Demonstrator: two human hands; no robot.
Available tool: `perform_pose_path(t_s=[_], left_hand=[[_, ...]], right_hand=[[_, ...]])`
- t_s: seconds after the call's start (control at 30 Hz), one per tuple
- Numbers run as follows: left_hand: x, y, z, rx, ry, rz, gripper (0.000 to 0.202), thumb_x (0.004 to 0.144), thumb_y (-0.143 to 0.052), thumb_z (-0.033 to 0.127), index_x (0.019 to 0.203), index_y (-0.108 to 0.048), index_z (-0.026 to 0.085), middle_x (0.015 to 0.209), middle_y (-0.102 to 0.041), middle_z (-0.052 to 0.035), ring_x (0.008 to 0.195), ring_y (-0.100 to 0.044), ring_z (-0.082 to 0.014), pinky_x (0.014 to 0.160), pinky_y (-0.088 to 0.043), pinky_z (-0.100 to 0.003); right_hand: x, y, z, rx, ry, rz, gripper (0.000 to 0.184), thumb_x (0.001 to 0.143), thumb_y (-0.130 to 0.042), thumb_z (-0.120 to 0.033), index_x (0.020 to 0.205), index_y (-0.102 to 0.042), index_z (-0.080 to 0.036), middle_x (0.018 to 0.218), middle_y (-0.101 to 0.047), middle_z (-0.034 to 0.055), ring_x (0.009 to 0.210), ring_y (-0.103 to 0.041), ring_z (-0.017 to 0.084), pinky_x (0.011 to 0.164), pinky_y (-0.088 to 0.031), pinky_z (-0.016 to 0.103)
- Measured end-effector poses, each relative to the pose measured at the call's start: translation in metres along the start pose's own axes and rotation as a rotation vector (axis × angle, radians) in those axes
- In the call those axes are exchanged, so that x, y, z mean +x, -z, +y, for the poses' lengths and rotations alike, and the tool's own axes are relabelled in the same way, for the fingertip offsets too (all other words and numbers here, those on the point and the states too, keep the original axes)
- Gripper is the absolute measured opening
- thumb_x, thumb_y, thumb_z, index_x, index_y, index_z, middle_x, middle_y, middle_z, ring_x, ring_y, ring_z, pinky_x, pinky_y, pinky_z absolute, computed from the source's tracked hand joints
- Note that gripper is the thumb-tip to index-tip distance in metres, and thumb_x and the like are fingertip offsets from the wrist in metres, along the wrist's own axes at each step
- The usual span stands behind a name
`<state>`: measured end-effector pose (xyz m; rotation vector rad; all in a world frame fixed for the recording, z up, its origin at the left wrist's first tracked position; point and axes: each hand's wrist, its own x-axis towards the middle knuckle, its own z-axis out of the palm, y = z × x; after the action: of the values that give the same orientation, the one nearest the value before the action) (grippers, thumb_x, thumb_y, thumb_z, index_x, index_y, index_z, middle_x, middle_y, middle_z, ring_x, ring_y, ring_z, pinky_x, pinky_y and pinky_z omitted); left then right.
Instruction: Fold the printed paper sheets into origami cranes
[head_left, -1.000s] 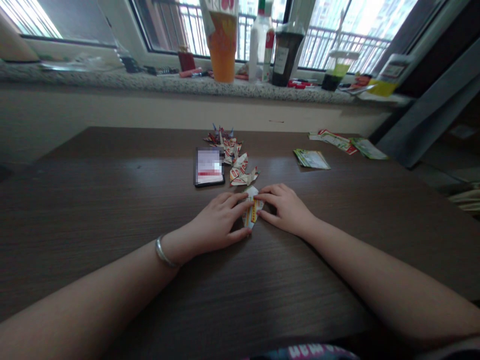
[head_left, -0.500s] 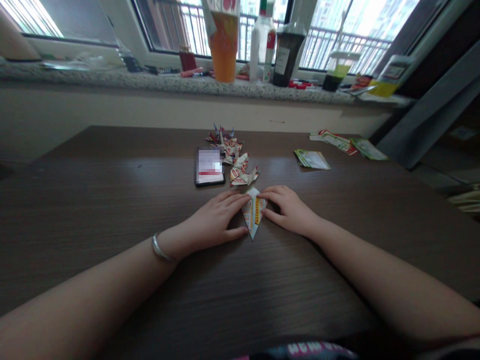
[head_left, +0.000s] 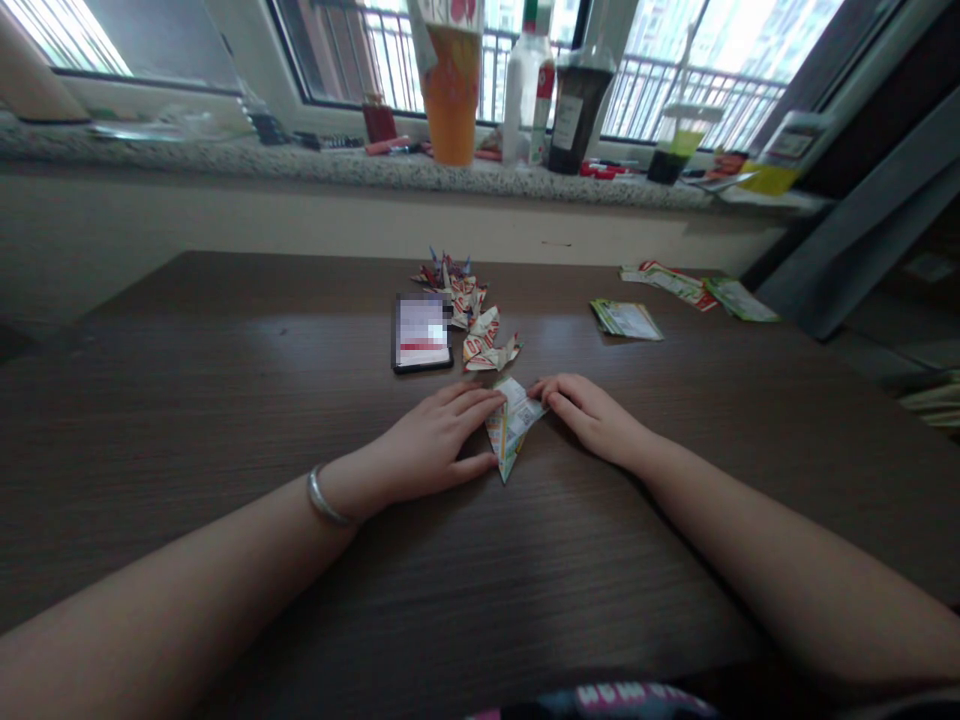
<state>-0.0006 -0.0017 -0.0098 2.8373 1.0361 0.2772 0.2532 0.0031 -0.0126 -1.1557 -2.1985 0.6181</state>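
Note:
A small folded piece of printed paper (head_left: 512, 432), kite-shaped with its tip toward me, lies on the dark wooden table (head_left: 225, 400). My left hand (head_left: 431, 445) rests flat beside it, fingers pressing its left half down; a silver bangle sits on that wrist. My right hand (head_left: 592, 415) pinches the paper's right flap at its upper corner and has it pulled out to the right. Just beyond the paper lies a row of finished folded paper figures (head_left: 465, 310).
A phone (head_left: 421, 334) lies left of the paper figures. A stack of green printed sheets (head_left: 626, 319) and more flyers (head_left: 675, 282) lie at the table's far right. Bottles, a tall orange cup (head_left: 450, 85) and small items line the stone windowsill (head_left: 225, 160) behind.
The paper came into view as a flat kite shape, then my right hand drew its right flap outward to the right. My left hand stayed pressing on the left half.

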Motion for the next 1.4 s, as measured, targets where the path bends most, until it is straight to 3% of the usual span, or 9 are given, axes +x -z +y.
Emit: perform_pose_path(t_s=[0.23, 0.3, 0.43, 0.7, 0.87, 1.0, 1.17, 1.27, 1.4], left_hand=[[0.001, -0.001, -0.001, -0.005, -0.008, -0.001, 0.065, 0.089, -0.049, 0.053, 0.142, -0.037, 0.017, 0.144, -0.044, -0.0083, 0.139, -0.028, -0.0269, 0.114, -0.027, -0.04], [0.001, 0.0, 0.0, -0.005, -0.008, 0.001, 0.064, 0.089, -0.049, 0.053, 0.141, -0.038, 0.016, 0.144, -0.044, -0.0086, 0.138, -0.028, -0.0269, 0.114, -0.027, -0.04], [0.001, -0.001, -0.002, -0.018, -0.006, 0.003, 0.066, 0.088, -0.051, 0.052, 0.142, -0.036, 0.016, 0.144, -0.044, -0.0086, 0.139, -0.028, -0.0266, 0.114, -0.026, -0.04], [0.001, -0.003, -0.003, -0.095, -0.008, -0.009, 0.069, 0.087, -0.055, 0.048, 0.145, -0.031, 0.017, 0.149, -0.038, -0.0094, 0.141, -0.024, -0.0266, 0.115, -0.025, -0.043], [0.001, 0.0, -0.009, -0.326, 0.017, 0.139, 0.065, 0.088, -0.056, 0.041, 0.143, -0.032, 0.016, 0.144, -0.04, -0.0143, 0.133, -0.036, -0.0263, 0.111, -0.031, -0.045], [0.003, 0.002, -0.015, -0.477, 0.08, 0.287, 0.045, 0.094, -0.045, 0.033, 0.136, -0.042, 0.017, 0.113, -0.06, -0.0093, 0.107, -0.055, -0.0201, 0.099, -0.043, -0.042], [0.004, 0.007, -0.012, -0.222, -0.047, 0.263, 0.025, 0.093, -0.048, 0.028, 0.112, -0.064, 0.021, 0.097, -0.062, -0.0063, 0.098, -0.053, -0.02, 0.09, -0.045, -0.038], [0.003, 0.008, -0.006, -0.042, -0.139, 0.23, 0.023, 0.092, -0.052, 0.03, 0.107, -0.068, 0.025, 0.089, -0.063, -0.0054, 0.097, -0.053, -0.0216, 0.091, -0.043, -0.04], [0.002, 0.006, -0.001, 0.056, -0.227, 0.213, 0.025, 0.091, -0.052, 0.024, 0.11, -0.066, 0.03, 0.098, -0.066, -0.0024, 0.103, -0.053, -0.0232, 0.093, -0.042, -0.041]], right_hand=[[-0.002, 0.002, -0.003, -0.159, 0.13, -0.074, 0.01, 0.083, -0.061, -0.025, 0.077, -0.058, -0.019, 0.11, -0.065, 0.0079, 0.108, -0.057, 0.021, 0.097, -0.043, 0.038], [-0.003, 0.002, -0.003, -0.206, 0.157, -0.092, 0.012, 0.08, -0.065, -0.025, 0.089, -0.062, -0.018, 0.115, -0.063, 0.0089, 0.111, -0.055, 0.021, 0.099, -0.042, 0.039], [-0.006, 0.002, -0.003, -0.303, 0.187, -0.145, 0.039, 0.082, -0.065, -0.034, 0.119, -0.061, -0.024, 0.128, -0.057, 0.0093, 0.119, -0.05, 0.024, 0.102, -0.04, 0.044], [-0.007, 0.002, -0.006, -0.41, 0.181, -0.197, 0.046, 0.084, -0.061, -0.039, 0.128, -0.058, -0.026, 0.139, -0.05, 0.0084, 0.128, -0.044, 0.027, 0.108, -0.034, 0.048], [-0.008, 0.001, -0.005, -0.42, 0.181, -0.192, 0.046, 0.085, -0.061, -0.04, 0.129, -0.058, -0.027, 0.14, -0.05, 0.0081, 0.128, -0.043, 0.027, 0.107, -0.035, 0.049], [-0.009, 0.001, -0.004, -0.425, 0.197, -0.2, 0.047, 0.086, -0.059, -0.041, 0.131, -0.056, -0.028, 0.14, -0.05, 0.0077, 0.129, -0.043, 0.027, 0.106, -0.036, 0.049], [-0.009, 0.001, -0.003, -0.434, 0.209, -0.197, 0.047, 0.086, -0.059, -0.041, 0.132, -0.055, -0.028, 0.141, -0.049, 0.0079, 0.129, -0.044, 0.027, 0.106, -0.037, 0.05], [-0.009, 0.001, -0.001, -0.436, 0.211, -0.193, 0.047, 0.086, -0.059, -0.041, 0.131, -0.056, -0.027, 0.141, -0.049, 0.0084, 0.129, -0.043, 0.028, 0.106, -0.037, 0.05], [-0.008, 0.001, -0.002, -0.431, 0.217, -0.184, 0.046, 0.086, -0.06, -0.041, 0.129, -0.057, -0.026, 0.139, -0.05, 0.0092, 0.128, -0.044, 0.028, 0.105, -0.038, 0.05]])
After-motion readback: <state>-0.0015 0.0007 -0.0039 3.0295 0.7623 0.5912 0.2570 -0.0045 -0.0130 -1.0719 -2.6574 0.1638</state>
